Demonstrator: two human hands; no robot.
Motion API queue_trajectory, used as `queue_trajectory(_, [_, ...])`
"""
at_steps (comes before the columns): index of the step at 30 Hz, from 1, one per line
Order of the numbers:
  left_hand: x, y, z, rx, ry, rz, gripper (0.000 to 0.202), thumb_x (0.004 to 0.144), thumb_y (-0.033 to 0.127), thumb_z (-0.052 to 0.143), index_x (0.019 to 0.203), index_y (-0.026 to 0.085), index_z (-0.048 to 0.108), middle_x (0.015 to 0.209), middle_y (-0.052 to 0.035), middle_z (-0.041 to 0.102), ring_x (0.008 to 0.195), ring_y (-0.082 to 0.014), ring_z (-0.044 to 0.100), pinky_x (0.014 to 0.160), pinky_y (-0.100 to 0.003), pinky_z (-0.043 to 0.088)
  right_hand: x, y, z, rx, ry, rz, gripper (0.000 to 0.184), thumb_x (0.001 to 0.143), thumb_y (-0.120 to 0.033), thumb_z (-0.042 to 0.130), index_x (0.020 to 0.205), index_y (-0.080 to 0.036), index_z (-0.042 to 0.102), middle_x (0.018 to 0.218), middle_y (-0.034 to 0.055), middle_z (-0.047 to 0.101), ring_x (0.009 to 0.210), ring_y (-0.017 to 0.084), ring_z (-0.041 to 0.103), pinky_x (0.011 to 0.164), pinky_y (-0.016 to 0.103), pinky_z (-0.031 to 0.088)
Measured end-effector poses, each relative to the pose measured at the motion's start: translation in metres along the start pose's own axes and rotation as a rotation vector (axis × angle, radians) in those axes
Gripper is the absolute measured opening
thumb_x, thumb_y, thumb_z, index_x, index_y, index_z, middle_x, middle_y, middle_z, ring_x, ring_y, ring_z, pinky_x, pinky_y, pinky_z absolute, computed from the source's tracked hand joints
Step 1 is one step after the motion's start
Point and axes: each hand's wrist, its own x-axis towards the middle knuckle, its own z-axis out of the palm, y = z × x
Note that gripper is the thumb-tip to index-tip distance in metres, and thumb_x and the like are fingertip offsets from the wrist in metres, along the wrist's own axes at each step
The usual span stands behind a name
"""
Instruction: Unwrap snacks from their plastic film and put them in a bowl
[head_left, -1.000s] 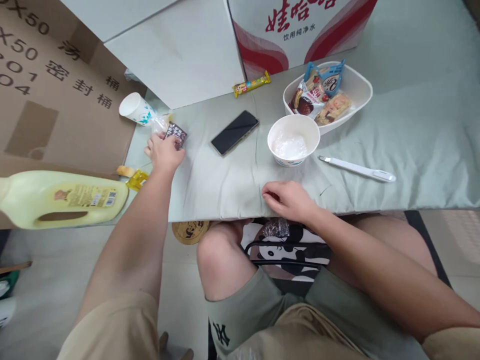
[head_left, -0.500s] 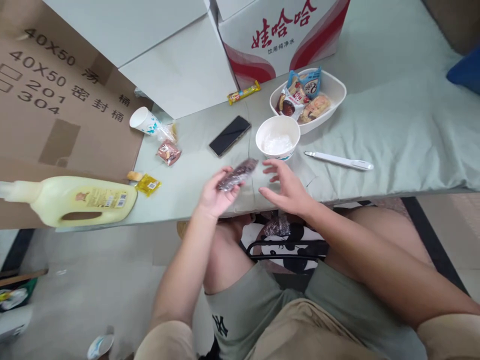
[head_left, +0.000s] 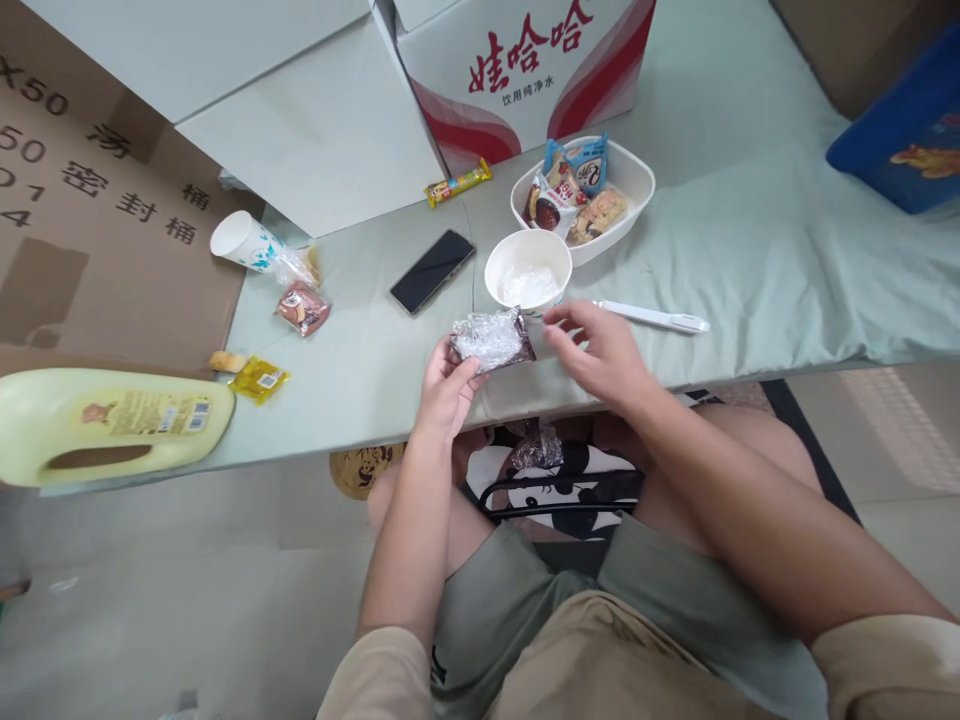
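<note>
My left hand [head_left: 448,388] is closed on a flat, dark plastic-wrapped packet [head_left: 491,342], the thumb lying over its near edge. The packet's upper face is covered with shiny, crumpled clear film. To its right, my right hand [head_left: 596,350] is partly curled, thumb and fingers apart, with nothing visible in it. Its fingertips come close to the packet's right end without plainly touching. Just behind the packet stands a white paper bowl [head_left: 551,248] with crumpled clear plastic inside. A white pen-shaped tool [head_left: 651,316] lies to the right, partly behind my right hand.
Behind the bowl, a white tray [head_left: 641,195] holds several wrapped snacks. A phone [head_left: 433,272] and yellow snack stick [head_left: 459,184] lie left of it. Farther left are a tipped paper cup [head_left: 241,240], small packets and a yellow jug [head_left: 150,400]. Cartons [head_left: 517,100] stand behind.
My left hand has turned the packet so its film-covered face shows upward. My right hand has moved nearer to it, fingers more curled. The camera view has shifted rightward.
</note>
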Motion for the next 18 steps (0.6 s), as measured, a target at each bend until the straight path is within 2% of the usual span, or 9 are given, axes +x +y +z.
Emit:
queue_trajectory(2, [-0.001, 0.0, -0.003, 0.06, 0.066, 0.036, 0.067, 0.068, 0.038, 0.089, 0.127, 0.033, 0.057, 0.111, -0.0035, 0.071, 0.092, -0.017, 0.07, 0.071, -0.023, 0.057, 0.003, 0.01, -0.02, -0.245, 0.099, -0.017, 0.021, 0.089, -0.032, 0.054, 0.098, -0.02, 0.068, 0.101, 0.0116, 0.072, 0.091, 0.025, 0.065, 0.083, 0.041, 0.051])
queue_trajectory(4, [-0.002, 0.0, -0.006, 0.158, 0.113, 0.071, 0.063, 0.073, 0.038, 0.085, 0.129, 0.034, 0.055, 0.116, -0.0045, 0.069, 0.095, -0.0177, 0.069, 0.068, -0.023, 0.056, 0.006, 0.027, -0.04, -0.463, 0.168, 0.002, 0.025, 0.088, -0.027, 0.056, 0.107, -0.019, 0.068, 0.11, 0.0152, 0.071, 0.101, 0.03, 0.064, 0.09, 0.046, 0.05])
queue_trajectory(7, [-0.001, 0.0, -0.008, 0.317, 0.118, 0.127, 0.05, 0.074, 0.038, 0.083, 0.118, 0.028, 0.062, 0.122, -0.0068, 0.065, 0.104, -0.0203, 0.067, 0.078, -0.026, 0.056, 0.008, 0.052, -0.065, -0.705, 0.155, 0.047, 0.032, 0.084, -0.026, 0.058, 0.113, -0.018, 0.069, 0.117, 0.0193, 0.069, 0.108, 0.036, 0.062, 0.091, 0.052, 0.048])
queue_trajectory(10, [0.0, -0.002, -0.01, 0.389, 0.031, 0.164, 0.053, 0.071, 0.032, 0.083, 0.119, 0.025, 0.062, 0.126, -0.0084, 0.063, 0.109, -0.0218, 0.065, 0.09, -0.03, 0.055, 0.003, 0.06, -0.079, -0.823, 0.084, 0.078, 0.024, 0.083, -0.026, 0.058, 0.1, -0.019, 0.072, 0.116, 0.0185, 0.07, 0.105, 0.036, 0.062, 0.085, 0.048, 0.048])
queue_trajectory(12, [0.0, -0.002, -0.011, 0.421, -0.033, 0.156, 0.059, 0.07, 0.027, 0.082, 0.125, 0.025, 0.06, 0.129, -0.0091, 0.063, 0.104, -0.0208, 0.066, 0.09, -0.031, 0.055, -0.003, 0.053, -0.081, -0.792, -0.004, 0.078, 0.023, 0.085, -0.027, 0.057, 0.099, -0.02, 0.073, 0.104, 0.0153, 0.072, 0.094, 0.032, 0.064, 0.078, 0.043, 0.049])
queue_trajectory(14, [-0.001, -0.002, -0.012, 0.459, -0.077, 0.144, 0.061, 0.071, 0.023, 0.079, 0.129, 0.026, 0.059, 0.131, -0.0093, 0.063, 0.097, -0.0192, 0.066, 0.087, -0.031, 0.055, -0.011, 0.039, -0.077, -0.657, -0.153, 0.029, 0.028, 0.089, -0.031, 0.054, 0.107, -0.022, 0.073, 0.095, 0.0113, 0.072, 0.085, 0.028, 0.065, 0.074, 0.04, 0.05])
queue_trajectory(16, [-0.001, -0.002, -0.012, 0.485, -0.112, 0.146, 0.061, 0.072, 0.021, 0.078, 0.13, 0.026, 0.06, 0.131, -0.0091, 0.063, 0.093, -0.018, 0.066, 0.086, -0.031, 0.055, -0.018, 0.024, -0.066, -0.502, -0.265, -0.066, 0.034, 0.094, -0.036, 0.05, 0.114, -0.022, 0.073, 0.096, 0.0102, 0.071, 0.083, 0.025, 0.066, 0.075, 0.038, 0.051])
queue_trajectory(18, [-0.002, -0.003, -0.011, 0.497, -0.143, 0.153, 0.06, 0.074, 0.021, 0.077, 0.131, 0.026, 0.061, 0.129, -0.0087, 0.064, 0.091, -0.0173, 0.065, 0.086, -0.031, 0.054, -0.022, 0.014, -0.051, -0.41, -0.295, -0.162, 0.039, 0.097, -0.037, 0.046, 0.119, -0.02, 0.074, 0.103, 0.0119, 0.07, 0.088, 0.024, 0.067, 0.08, 0.037, 0.052])
